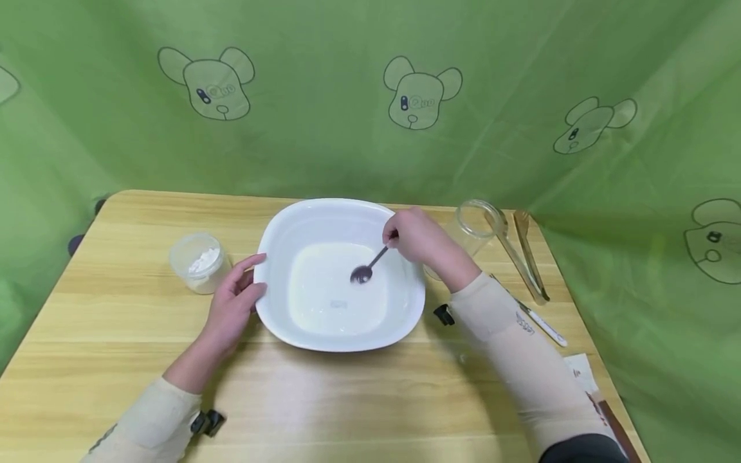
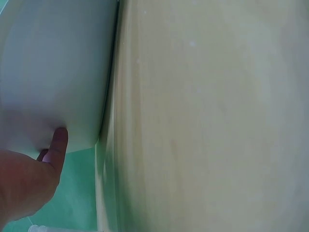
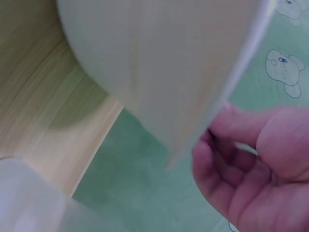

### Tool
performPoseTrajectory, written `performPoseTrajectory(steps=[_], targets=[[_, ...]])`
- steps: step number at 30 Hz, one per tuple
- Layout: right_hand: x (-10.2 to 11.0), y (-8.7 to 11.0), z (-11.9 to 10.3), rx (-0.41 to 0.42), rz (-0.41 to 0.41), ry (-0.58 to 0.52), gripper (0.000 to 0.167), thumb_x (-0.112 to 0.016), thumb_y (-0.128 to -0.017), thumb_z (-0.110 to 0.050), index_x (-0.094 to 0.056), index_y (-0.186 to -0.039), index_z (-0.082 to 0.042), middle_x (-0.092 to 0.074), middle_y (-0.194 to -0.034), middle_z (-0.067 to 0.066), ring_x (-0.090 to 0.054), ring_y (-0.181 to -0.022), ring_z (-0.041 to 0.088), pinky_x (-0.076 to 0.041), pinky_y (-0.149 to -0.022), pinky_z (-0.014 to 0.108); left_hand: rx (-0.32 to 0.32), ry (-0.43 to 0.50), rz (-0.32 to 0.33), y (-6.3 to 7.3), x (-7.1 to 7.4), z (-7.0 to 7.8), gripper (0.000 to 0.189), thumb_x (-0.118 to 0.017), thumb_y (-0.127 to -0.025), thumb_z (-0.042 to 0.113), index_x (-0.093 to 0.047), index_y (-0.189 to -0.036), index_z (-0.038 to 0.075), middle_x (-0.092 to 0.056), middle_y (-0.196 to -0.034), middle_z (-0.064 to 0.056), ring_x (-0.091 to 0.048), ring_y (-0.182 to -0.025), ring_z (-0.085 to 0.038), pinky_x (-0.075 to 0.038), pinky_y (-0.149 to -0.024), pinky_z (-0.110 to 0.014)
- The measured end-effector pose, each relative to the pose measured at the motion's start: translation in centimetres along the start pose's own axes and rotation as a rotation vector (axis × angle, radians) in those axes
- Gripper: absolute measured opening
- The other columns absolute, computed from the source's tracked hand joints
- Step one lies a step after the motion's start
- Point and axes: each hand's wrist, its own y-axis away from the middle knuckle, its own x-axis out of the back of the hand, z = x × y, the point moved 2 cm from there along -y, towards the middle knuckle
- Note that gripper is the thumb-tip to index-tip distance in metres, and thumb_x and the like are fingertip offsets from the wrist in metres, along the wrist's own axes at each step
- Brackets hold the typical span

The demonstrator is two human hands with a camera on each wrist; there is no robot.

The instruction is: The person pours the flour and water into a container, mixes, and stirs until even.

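Observation:
A white basin [image 1: 338, 215] with rounded corners stands in the middle of the table, with a thin layer of clear liquid seeming to cover its bottom. My left hand [image 1: 231, 302] holds the basin's left side, its fingertips at the rim; in the left wrist view a finger [image 2: 59, 145] bears on the outer wall. Above the basin's right side, my right hand [image 1: 413, 235] pinches the handle of a dark metal spoon [image 1: 361, 274], bowl down inside the basin. In the right wrist view the basin wall [image 3: 159, 63] hides the spoon, and the curled right hand [image 3: 256, 164] shows beyond the rim.
A clear tub [image 1: 197, 263] of white lumps or powder stands left of the basin. To the right are a glass jar [image 1: 476, 222], metal tongs [image 1: 523, 260], a white-handled tool [image 1: 544, 326] and a paper packet [image 1: 581, 372]. A green curtain [image 1: 324, 128] hangs behind the table.

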Motion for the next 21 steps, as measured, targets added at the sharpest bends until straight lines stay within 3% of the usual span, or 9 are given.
performPoseTrajectory(steps=[10, 21], targets=[[0.7, 1.6, 0.0, -0.05, -0.004, 0.019, 0.015, -0.068, -0.089, 0.002, -0.076, -0.08, -0.008, -0.069, -0.08, 0.001, -0.06, -0.077, 0.023, -0.052, -0.07, 0.034, -0.005, 0.009, -0.002, 0.0, -0.1, 0.1, 0.053, -0.05, -0.096, -0.002, -0.046, -0.147, 0.008, -0.052, -0.137, -0.025, -0.06, -0.109, -0.033, -0.059, -0.079, -0.03], [1.0, 4.1, -0.3, -0.071, -0.035, 0.055, 0.015, -0.069, -0.086, 0.001, -0.076, -0.078, -0.01, -0.067, -0.076, -0.002, -0.059, -0.074, 0.023, -0.05, -0.07, 0.036, -0.002, -0.002, 0.0, 0.1, 0.0, 0.0, 0.052, -0.05, -0.097, -0.001, -0.046, -0.148, 0.009, -0.052, -0.137, -0.024, -0.06, -0.109, -0.03, -0.058, -0.079, -0.03]])
